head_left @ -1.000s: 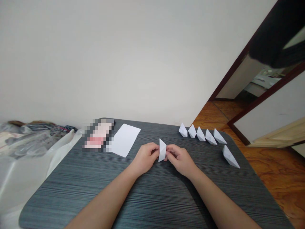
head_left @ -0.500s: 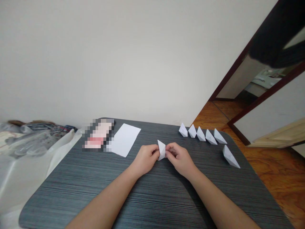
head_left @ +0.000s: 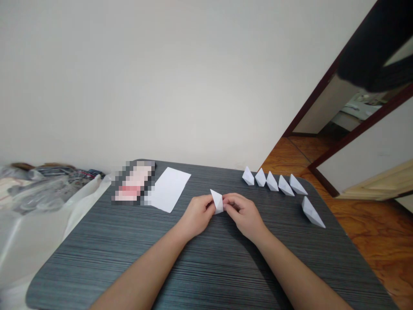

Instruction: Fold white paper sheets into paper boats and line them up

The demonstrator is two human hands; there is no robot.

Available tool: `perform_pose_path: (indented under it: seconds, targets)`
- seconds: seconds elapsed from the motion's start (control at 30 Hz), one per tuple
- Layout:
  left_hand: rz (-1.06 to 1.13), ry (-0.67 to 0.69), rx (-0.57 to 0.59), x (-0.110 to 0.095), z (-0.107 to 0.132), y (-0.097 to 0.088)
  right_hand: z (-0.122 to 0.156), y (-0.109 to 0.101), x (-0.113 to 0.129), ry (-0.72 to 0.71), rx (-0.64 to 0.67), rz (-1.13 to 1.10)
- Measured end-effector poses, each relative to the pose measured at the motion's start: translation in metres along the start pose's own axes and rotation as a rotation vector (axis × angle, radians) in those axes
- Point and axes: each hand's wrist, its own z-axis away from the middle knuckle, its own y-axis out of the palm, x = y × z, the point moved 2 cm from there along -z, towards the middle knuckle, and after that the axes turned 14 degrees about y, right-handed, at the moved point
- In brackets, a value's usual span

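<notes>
A small white folded paper boat (head_left: 217, 202) is held above the middle of the dark table between my two hands. My left hand (head_left: 198, 215) pinches its left side between thumb and fingers. From the other side, my right hand (head_left: 243, 213) grips its right edge with thumb and curled fingertips. The boat's pointed tip leans up and to the left. Parts of its sides are hidden behind my fingers.
Several finished paper boats (head_left: 272, 181) stand in a row at the back right, with another paper boat (head_left: 312, 212) nearer the right edge. White paper sheets (head_left: 171, 189) lie left of my hands, beside a blurred-out flat object (head_left: 134, 181). A wall rises behind the table (head_left: 106, 245).
The paper boat has tilted slightly, its upper tip shifting left. My right fingers have moved a little left and closed in against it; my left hand stays nearly in place.
</notes>
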Motion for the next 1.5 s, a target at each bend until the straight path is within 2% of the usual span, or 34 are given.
perform_pose_path:
  seconds: [0.27,0.57,0.93,1.3,1.5]
  targets:
    - [0.053,0.008,0.004,0.001,0.001,0.000,0.000,-0.002,0.002,-0.055,-0.009,0.018]
    - [0.098,-0.050,0.000,0.010,0.002,0.001,0.003,-0.003,0.004,-0.085,0.058,0.012]
    - [0.224,-0.046,-0.002,-0.001,0.000,0.000,0.003,-0.004,0.004,-0.097,0.065,0.013]
    - [0.367,-0.103,0.004,0.002,0.000,0.002,0.003,-0.005,0.005,-0.158,0.061,0.012]
    - [0.422,-0.098,0.007,0.002,0.001,0.003,0.004,-0.005,0.005,-0.139,0.081,-0.011]
